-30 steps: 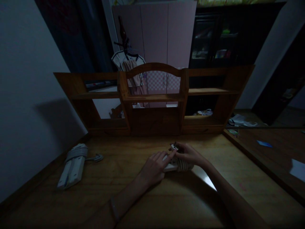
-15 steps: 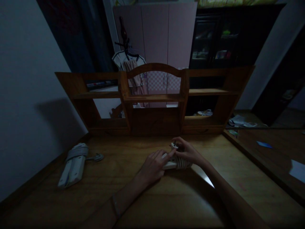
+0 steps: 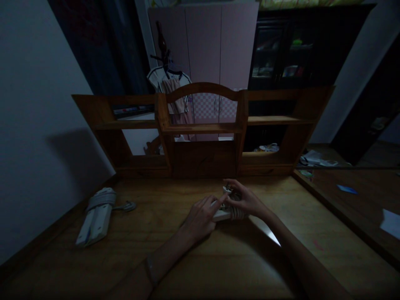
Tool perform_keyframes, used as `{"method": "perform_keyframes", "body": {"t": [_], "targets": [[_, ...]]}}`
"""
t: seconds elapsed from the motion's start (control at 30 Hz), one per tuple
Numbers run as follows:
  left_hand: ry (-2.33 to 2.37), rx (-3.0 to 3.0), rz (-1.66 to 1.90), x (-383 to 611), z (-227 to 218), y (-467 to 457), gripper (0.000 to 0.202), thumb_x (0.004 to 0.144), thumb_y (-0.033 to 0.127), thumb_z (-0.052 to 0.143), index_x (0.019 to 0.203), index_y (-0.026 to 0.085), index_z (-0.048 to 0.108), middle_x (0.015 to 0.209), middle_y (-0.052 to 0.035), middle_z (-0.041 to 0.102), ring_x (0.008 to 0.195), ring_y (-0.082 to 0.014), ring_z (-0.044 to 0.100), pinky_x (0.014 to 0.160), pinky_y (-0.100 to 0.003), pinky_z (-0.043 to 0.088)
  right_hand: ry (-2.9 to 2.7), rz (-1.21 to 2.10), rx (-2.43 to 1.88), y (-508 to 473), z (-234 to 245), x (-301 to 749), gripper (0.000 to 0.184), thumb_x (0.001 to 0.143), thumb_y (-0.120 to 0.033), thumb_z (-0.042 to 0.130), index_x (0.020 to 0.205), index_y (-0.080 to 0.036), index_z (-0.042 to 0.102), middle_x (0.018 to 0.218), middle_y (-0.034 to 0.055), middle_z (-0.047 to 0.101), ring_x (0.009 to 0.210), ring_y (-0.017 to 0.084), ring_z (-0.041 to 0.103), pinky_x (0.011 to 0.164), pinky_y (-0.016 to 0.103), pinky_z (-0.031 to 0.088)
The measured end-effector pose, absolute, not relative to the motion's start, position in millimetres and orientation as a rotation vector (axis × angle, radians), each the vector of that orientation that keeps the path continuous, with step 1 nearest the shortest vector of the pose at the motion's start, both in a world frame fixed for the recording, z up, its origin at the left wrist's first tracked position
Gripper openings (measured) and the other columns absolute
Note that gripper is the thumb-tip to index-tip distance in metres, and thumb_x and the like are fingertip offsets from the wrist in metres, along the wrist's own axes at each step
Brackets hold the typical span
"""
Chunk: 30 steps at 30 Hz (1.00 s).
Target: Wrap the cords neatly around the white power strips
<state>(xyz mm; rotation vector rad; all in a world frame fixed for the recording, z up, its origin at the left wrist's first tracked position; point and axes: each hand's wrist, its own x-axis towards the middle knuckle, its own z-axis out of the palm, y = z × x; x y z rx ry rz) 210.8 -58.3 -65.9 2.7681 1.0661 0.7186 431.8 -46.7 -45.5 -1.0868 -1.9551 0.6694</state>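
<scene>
My right hand [image 3: 248,201] pinches the plug [image 3: 227,190], fingers nearly closed; just below, my left hand [image 3: 201,216] clasps the power strip [image 3: 221,216], which lies crosswise.

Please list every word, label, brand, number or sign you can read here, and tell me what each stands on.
None can be read; the picture is dim.
Middle power strip: any print is too small to read.
Left power strip: any marking is too blurred.
Blue card: too small and dark.
White sheet: nothing legible.
</scene>
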Motion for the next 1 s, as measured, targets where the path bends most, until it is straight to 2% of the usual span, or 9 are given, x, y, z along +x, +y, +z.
{"method": "perform_keyframes", "body": {"t": [0.1,0.17,0.37,0.6,0.77,1.0], "targets": [[1.092,2.76,0.731,210.8,-66.6,-58.1,0.088,0.074,0.004,0.054,0.147,0.039,0.02,0.114,-0.0021,0.054,0.102,-0.0215,0.053,0.087,-0.036,0.046,-1.992,0.608,-1.126,-49.5,-44.9,431.3,0.084,0.074,-0.043,0.073,0.146,-0.028,0.032,0.121,0.0089,0.06,0.11,0.025,0.058,0.095,0.041,0.045],[1.098,2.759,0.729,210.8,-67.1,-57.8,0.088,0.074,0.004,0.054,0.147,0.039,0.019,0.114,-0.0022,0.054,0.102,-0.0214,0.053,0.088,-0.036,0.046,-2.009,0.592,-1.14,-49.9,-45.6,431.3,0.088,0.073,-0.042,0.074,0.148,-0.028,0.028,0.125,0.0099,0.058,0.114,0.026,0.056,0.097,0.043,0.043],[1.111,2.763,0.71,211.0,-68.5,-57.1,0.087,0.074,0.006,0.055,0.147,0.038,0.019,0.112,-0.0028,0.053,0.101,-0.0214,0.053,0.088,-0.036,0.045,-2.011,0.597,-1.114,-46.1,-50.7,432.3,0.083,0.076,-0.03,0.07,0.148,-0.027,0.029,0.125,0.0099,0.057,0.11,0.024,0.057,0.095,0.04,0.045],[1.082,2.787,0.695,211.1,-65.0,-59.1,0.084,0.076,0.007,0.055,0.146,0.04,0.022,0.112,-0.0032,0.052,0.101,-0.0217,0.052,0.087,-0.036,0.045,-2.001,0.589,-1.079,-46.8,-50.1,429.8,0.078,0.077,-0.023,0.065,0.147,-0.025,0.03,0.121,0.0093,0.059,0.106,0.023,0.059,0.093,0.038,0.046],[1.069,2.794,0.715,211.5,-64.9,-59.1,0.08,0.077,0.008,0.056,0.144,0.04,0.027,0.112,-0.0032,0.052,0.099,-0.0216,0.053,0.085,-0.036,0.046,-1.999,0.576,-1.078,-46.2,-51.1,429.8,0.078,0.077,-0.024,0.065,0.147,-0.024,0.031,0.119,0.0091,0.06,0.105,0.023,0.059,0.092,0.038,0.046],[1.094,2.807,0.71,211.6,-65.9,-58.1,0.082,0.077,0.008,0.056,0.145,0.041,0.025,0.112,-0.0035,0.052,0.099,-0.0215,0.053,0.085,-0.036,0.047,-2.009,0.583,-1.1,-47.2,-49.5,429.9,0.077,0.079,-0.026,0.065,0.148,-0.024,0.029,0.121,0.0089,0.06,0.106,0.023,0.06,0.093,0.037,0.046]]}}
